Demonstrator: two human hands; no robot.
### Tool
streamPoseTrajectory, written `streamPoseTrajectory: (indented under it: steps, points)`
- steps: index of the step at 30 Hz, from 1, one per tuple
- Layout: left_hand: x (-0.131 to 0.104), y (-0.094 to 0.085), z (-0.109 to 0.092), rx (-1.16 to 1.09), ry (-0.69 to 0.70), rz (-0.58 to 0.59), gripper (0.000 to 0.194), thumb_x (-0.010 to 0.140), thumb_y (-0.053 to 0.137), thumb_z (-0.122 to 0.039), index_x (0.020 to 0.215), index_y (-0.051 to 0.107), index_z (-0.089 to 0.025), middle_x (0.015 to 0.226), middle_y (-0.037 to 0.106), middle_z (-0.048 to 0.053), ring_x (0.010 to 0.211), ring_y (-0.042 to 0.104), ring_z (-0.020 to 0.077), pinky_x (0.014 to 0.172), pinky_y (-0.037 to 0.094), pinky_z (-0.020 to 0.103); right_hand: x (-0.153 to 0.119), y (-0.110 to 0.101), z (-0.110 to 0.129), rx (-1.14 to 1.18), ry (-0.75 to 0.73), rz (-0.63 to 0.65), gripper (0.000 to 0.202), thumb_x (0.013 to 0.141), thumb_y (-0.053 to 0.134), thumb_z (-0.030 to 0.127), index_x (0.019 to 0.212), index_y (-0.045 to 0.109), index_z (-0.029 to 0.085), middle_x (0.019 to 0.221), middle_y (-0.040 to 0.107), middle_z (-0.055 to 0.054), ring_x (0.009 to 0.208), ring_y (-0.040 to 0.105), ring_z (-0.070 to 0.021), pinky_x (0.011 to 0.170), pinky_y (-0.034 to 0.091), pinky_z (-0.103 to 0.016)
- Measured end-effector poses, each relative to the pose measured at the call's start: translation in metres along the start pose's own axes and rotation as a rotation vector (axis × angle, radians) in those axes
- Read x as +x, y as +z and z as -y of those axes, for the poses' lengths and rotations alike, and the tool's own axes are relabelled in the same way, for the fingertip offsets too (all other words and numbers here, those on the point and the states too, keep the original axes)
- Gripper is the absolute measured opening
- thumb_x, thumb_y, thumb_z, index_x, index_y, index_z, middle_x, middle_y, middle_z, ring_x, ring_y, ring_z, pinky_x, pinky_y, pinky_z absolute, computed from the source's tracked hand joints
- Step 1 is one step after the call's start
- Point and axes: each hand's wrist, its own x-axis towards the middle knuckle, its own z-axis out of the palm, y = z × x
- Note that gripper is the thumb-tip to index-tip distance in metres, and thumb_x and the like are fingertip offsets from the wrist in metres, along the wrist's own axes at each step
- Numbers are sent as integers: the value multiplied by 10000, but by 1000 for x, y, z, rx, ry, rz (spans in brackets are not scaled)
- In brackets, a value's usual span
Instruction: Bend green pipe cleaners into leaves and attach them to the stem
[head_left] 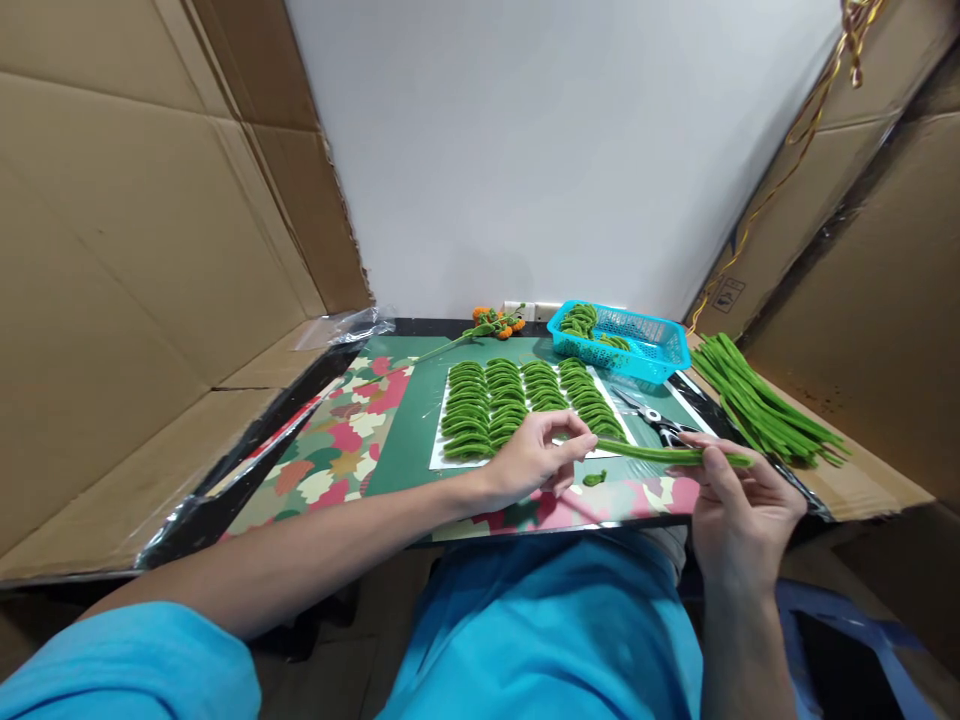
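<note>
A long green fuzzy stem is stretched level between my two hands, above the front of the mat. My left hand pinches its left end between thumb and finger. Near its right end, my right hand grips it. Behind my left hand, rows of curved green fuzzy pieces lie in four columns on a white sheet. One small curled green piece rests on the mat below the stem. Black-and-white scissors lie just behind the stem, blades pointing back left.
A blue basket at the back right holds more green pieces. Long green stems are bundled at the right. Orange flowers lie at the back. Cardboard walls flank the patterned mat, and a plastic bag sits back left.
</note>
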Motion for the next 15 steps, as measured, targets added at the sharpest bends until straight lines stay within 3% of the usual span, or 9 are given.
streamPoseTrajectory:
  steps: [4, 8, 12, 15]
  points:
    - [-1, -1, 1, 69, 117, -102, 374, 924, 767, -508, 940, 595, -176, 565, 510, -87, 368, 469, 61, 347, 317, 159, 8, -21, 11, -139, 83, 223, 135, 833, 879, 301, 883, 830, 185, 797, 797, -61, 548, 699, -165, 511, 587, -274]
    - [0, -2, 1, 36, 186, -122, 334, 918, 789, -451, 951, 606, -174, 645, 511, -85, 409, 509, 51, 369, 353, 149, 13, -33, 23, -392, 186, 473, 173, 826, 886, 339, 886, 834, 186, 650, 731, -29, 474, 613, -137, 422, 492, -225]
    - [-3, 0, 1, 73, 163, -105, 352, 924, 776, -481, 953, 609, -173, 643, 525, -77, 425, 534, 64, 374, 376, 152, 8, -20, 26, -540, 195, 640, 238, 889, 822, 414, 987, 845, 199, 835, 799, -72, 673, 728, -203, 558, 582, -261]
    - [-5, 2, 1, 89, 155, -86, 358, 926, 769, -496, 961, 614, -175, 627, 532, -74, 432, 543, 70, 381, 385, 151, 1, -3, 24, -578, 91, 774, 219, 926, 778, 433, 874, 846, 231, 952, 791, -81, 849, 743, -238, 660, 599, -284]
